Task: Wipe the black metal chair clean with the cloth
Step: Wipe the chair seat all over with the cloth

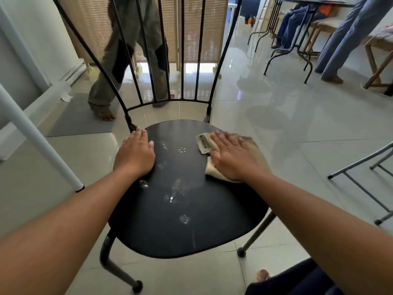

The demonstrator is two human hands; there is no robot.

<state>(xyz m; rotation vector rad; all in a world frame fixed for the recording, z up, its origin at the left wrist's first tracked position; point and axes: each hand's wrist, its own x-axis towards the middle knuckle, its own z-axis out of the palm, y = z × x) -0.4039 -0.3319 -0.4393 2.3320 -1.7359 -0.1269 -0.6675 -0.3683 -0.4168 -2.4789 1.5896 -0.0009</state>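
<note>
So the right hand (pixel 230 155) has its fingers (pixel 221 139) laid out flat and together, pressing the cloth (pixel 253 150) down on the seat rather than gripping it. Makes sense to me: a flat palm spreads the pressure so more of the rag actually rubs the metal. A white label (pixel 203 142) with a barcode pokes out just past the fingertips, and the rest of the tan cloth sticks out behind and beside the palm, right at the seat's right edge.

The left hand (pixel 136 152) holds nothing. Its fingers rest fairly straight on the seat's left rim, with the tips up by the joint where the backrest frame meets the seat. I'd guess it's there to steady the black metal chair (pixel 191 235) so it doesn't scoot on the glossy tile floor (pixel 297 116) while the other hand scrubs.

Between the 2 hands sits 1 little cluster of drain holes (pixel 182 149). Nearer the wearer, the smudges (pixel 174 193) are untouched, roughly 5 or 6 pale patches plus 1 long streak near the front edge. So the wipe is barely underway, I reckon.

Counts: 1 chair, 1 cloth, 2 hands on it. Further out, 2 people standing and 1 seated at a table.
</note>
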